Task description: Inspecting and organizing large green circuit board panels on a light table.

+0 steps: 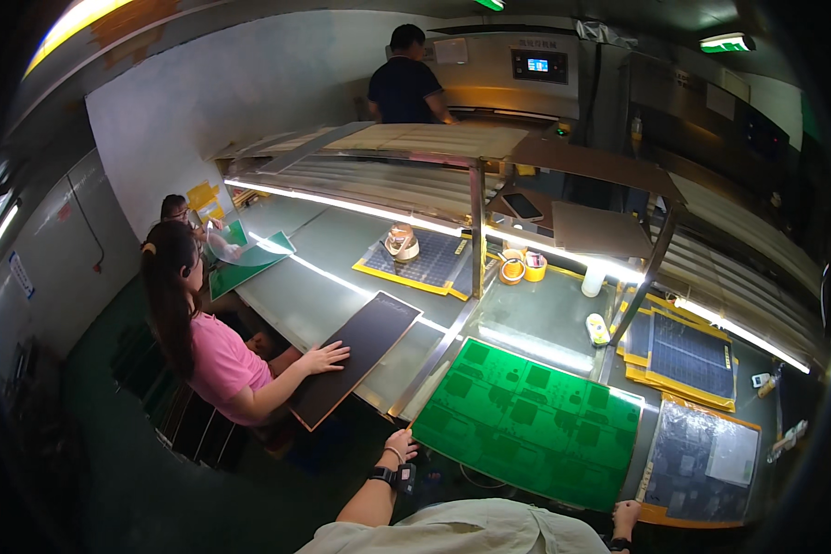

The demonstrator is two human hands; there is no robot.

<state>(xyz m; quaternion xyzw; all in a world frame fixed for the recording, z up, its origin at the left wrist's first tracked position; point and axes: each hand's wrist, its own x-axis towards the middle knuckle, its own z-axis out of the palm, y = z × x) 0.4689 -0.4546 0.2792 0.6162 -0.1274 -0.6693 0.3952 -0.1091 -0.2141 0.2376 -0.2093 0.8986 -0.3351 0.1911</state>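
A large green circuit board panel with darker rectangular patterns lies tilted across the glass-topped bench in front of me. My left hand is closed on its left corner, fingers at the edge. My right hand grips the near right corner, its fingers partly hidden by the panel. Just beside my right hand lies a dark film sheet bordered with orange tape, a paler clear piece on it.
To my left, a co-worker in pink rests a hand on a dark panel. Tape rolls, a white bottle and taped films lie farther back. A shelf post rises from the bench. Another person stands at a machine.
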